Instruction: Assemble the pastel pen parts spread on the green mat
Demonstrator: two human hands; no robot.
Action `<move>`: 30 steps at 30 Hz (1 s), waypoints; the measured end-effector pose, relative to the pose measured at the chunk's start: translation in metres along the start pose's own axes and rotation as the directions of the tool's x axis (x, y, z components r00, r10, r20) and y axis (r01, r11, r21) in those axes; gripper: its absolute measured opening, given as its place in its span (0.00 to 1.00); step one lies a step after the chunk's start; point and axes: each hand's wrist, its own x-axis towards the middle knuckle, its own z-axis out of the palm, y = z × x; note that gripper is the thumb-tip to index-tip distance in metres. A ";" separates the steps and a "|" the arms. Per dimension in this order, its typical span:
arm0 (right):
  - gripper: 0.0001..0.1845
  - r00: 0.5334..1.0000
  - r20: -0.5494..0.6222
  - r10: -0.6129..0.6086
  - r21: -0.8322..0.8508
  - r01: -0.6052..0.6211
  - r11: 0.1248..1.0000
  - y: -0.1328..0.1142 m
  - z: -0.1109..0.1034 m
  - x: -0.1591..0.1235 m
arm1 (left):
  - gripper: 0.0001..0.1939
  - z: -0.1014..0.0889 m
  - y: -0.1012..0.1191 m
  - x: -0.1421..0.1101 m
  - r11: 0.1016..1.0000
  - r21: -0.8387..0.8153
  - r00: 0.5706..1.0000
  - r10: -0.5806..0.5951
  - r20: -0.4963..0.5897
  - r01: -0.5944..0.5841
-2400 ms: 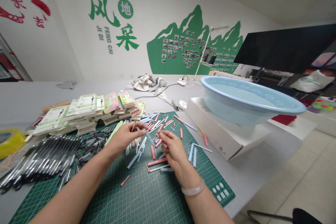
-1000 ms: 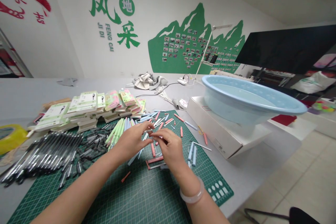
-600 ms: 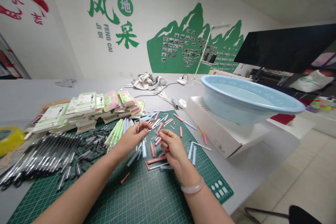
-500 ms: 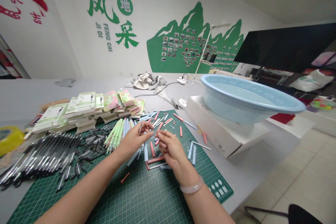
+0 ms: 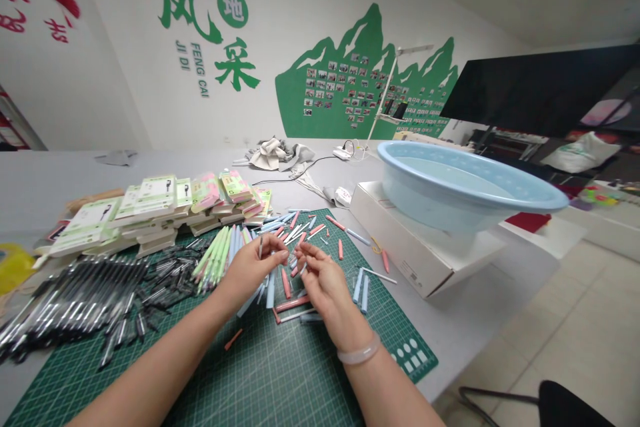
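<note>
My left hand (image 5: pixel 254 263) and my right hand (image 5: pixel 325 283) meet over the green cutting mat (image 5: pixel 240 380), fingertips almost touching. A thin grey stick (image 5: pixel 261 247) shows between the fingers of my closed left hand. My right hand is closed in a pinch too; whatever lies in it is too small to make out. Under and around both hands lie loose pink and blue pen barrels, such as a pink barrel (image 5: pixel 285 283) and a blue barrel (image 5: pixel 271 290), with white tubes among them. Green pens (image 5: pixel 216 257) lie bundled beside my left hand.
Left of the hands lie many clear black-capped pens (image 5: pixel 75 300) and small black pen parts (image 5: pixel 173 263). Behind them are stacked pen boxes (image 5: pixel 150 197). At right a blue basin (image 5: pixel 430 203) rests on a white carton (image 5: pixel 415 253). Gloves (image 5: pixel 273 153) lie farther back.
My view has shifted slightly to the right. The fingers of my right hand have turned a little, and both hands stay close together over the mat.
</note>
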 end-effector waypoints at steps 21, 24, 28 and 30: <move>0.10 0.984 -0.081 -0.158 0.006 0.159 0.987 0.005 -0.002 0.004 | 0.06 0.036 -0.008 -0.018 0.814 0.538 0.971 0.238 0.035 -0.219; 0.10 0.986 -0.101 -0.136 0.015 0.138 0.990 0.005 0.000 0.004 | 0.06 0.037 -0.007 -0.018 0.797 0.551 0.964 0.261 0.056 -0.248; 0.09 0.985 -0.097 -0.143 0.006 0.145 0.989 0.005 0.002 0.002 | 0.06 0.040 -0.008 -0.021 0.758 0.592 0.952 0.301 0.054 -0.274; 0.09 0.984 -0.092 -0.154 0.007 0.155 0.988 0.006 0.004 -0.001 | 0.05 0.041 -0.010 -0.022 0.731 0.626 0.947 0.318 0.040 -0.272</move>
